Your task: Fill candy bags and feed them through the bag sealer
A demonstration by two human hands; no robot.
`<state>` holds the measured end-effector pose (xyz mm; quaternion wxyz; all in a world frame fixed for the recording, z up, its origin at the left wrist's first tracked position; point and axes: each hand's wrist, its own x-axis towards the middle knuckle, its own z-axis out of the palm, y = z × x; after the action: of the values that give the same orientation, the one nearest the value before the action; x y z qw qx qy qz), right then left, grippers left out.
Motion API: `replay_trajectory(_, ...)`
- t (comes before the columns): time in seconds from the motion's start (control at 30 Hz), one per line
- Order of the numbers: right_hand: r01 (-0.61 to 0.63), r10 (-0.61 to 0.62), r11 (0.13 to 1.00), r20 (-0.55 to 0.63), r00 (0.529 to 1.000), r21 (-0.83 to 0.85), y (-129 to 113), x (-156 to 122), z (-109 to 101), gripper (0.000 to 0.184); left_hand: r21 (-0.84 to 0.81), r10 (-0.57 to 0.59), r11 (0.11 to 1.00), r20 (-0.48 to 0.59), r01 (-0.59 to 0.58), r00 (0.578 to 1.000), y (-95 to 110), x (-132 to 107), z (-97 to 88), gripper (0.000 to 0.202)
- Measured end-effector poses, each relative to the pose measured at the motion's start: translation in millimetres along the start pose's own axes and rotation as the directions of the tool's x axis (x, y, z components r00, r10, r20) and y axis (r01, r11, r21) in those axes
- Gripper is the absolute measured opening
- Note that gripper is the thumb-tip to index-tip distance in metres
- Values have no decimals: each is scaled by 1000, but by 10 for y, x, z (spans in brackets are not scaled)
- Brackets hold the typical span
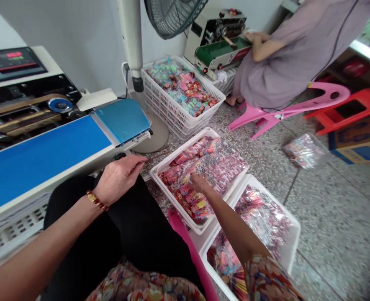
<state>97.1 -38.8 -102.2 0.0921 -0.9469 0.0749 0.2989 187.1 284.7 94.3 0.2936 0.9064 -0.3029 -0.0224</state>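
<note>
My left hand (119,177) hovers above my left knee, beside the end of the blue-belted sealing machine (62,154). Its thumb and fingertips are pressed together; anything between them is too small to make out. Over the nearer white basket (200,228), my right hand (200,183) reaches down with curled fingers onto the packets. Those clear plastic packets (225,171) hold small pink, red and yellow pieces and fill the basket. The right fingertips are closed at one packet's edge, partly hidden by the hand.
A second white basket (293,246) of packets adjoins at the right. Behind stands a taller white crate (178,121) of packets, near a fan (172,16). A person (285,71) sits on a pink chair (276,113) at another sealing machine (216,54). A bag (304,150) lies on the floor.
</note>
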Motion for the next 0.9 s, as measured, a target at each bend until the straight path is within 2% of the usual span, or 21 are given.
replay_trajectory(0.17,16,-16,999,14,1000,39,55,69,41,19,31,12,999,26,-13,1000,0,3,6,36)
replay_trajectory(0.4,27,-26,987,-6,1000,157,188,9,-51,21,54,25,998,22,-26,999,-24,-4,33,36)
replay_trajectory(0.6,63,-64,983,-2,998,171,256,43,-109,23,71,25,997,20,-26,999,-20,-10,56,35)
replay_trajectory(0.8,75,-75,985,-4,997,157,106,265,-94,31,96,8,995,40,-12,999,-10,-8,54,36)
replay_trajectory(0.9,65,-65,984,-5,998,166,15,309,-88,25,118,-7,993,35,2,999,-20,-11,64,35)
